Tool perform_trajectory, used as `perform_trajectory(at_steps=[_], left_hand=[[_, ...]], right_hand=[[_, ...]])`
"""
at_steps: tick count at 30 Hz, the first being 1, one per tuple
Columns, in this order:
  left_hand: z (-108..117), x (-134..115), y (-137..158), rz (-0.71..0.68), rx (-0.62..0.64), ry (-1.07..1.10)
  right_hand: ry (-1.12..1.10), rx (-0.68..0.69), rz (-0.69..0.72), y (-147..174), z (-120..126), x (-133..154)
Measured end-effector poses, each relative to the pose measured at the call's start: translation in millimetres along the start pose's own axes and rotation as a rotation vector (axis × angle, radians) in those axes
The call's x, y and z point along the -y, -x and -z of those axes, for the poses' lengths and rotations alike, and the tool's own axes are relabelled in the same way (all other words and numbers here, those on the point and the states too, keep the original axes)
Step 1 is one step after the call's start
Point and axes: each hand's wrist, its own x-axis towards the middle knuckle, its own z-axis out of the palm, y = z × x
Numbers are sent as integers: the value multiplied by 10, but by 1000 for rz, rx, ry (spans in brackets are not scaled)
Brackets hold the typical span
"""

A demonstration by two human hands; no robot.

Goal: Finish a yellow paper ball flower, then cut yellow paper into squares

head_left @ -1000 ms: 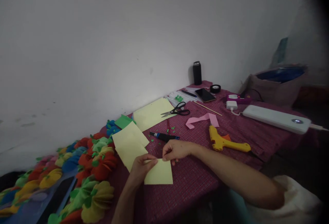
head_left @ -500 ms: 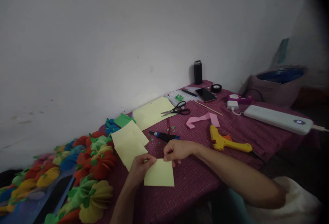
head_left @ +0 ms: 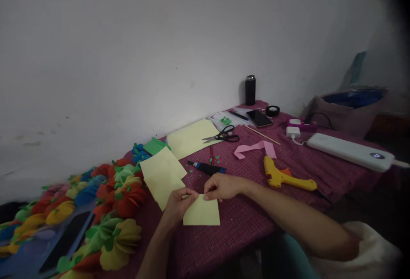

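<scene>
Both hands meet at the top edge of a pale yellow paper square (head_left: 202, 212) lying on the magenta-clothed desk (head_left: 237, 227); the left hand (head_left: 180, 204) pinches its left corner and the right hand (head_left: 222, 186) has a grip on the edge just beside it. Left of them lie more yellow sheets (head_left: 162, 175) and a row of paper flowers (head_left: 112, 210). Farther off sit a glue gun (head_left: 285, 177), a pink strip (head_left: 254, 148) and scissors (head_left: 224, 135).

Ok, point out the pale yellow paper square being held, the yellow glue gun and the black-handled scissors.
pale yellow paper square (head_left: 202, 214): head view, bare lower middle of the sheet.
yellow glue gun (head_left: 282, 177): head view, on its body.
black-handled scissors (head_left: 226, 135): head view, at the handles.
</scene>
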Motion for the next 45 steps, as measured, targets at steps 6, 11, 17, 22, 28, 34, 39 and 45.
perform_trajectory(at_steps=[6,11,17,22,28,34,39,45], left_hand=[[-38,57,-26,-55,40,-122],[-20,39,-19,-47,75,-137],[104,-28,9,-5,-4,41],[156,-50,0,-9,-104,76],[144,-24,-33,-26,-209,99],[133,8,-40,-13,-223,122],[65,34,-19,12,-114,146],[-51,-17,8,-8,49,103]], right_hand=[[120,15,4,-24,-51,-32],[95,42,-4,-12,-23,-22],[-35,39,-46,32,72,-16],[-154,107,-126,50,120,-22],[-269,219,-147,44,109,-14],[-294,239,-187,43,109,10],[-232,301,-187,46,38,14],[-150,234,-126,8,-65,-31]])
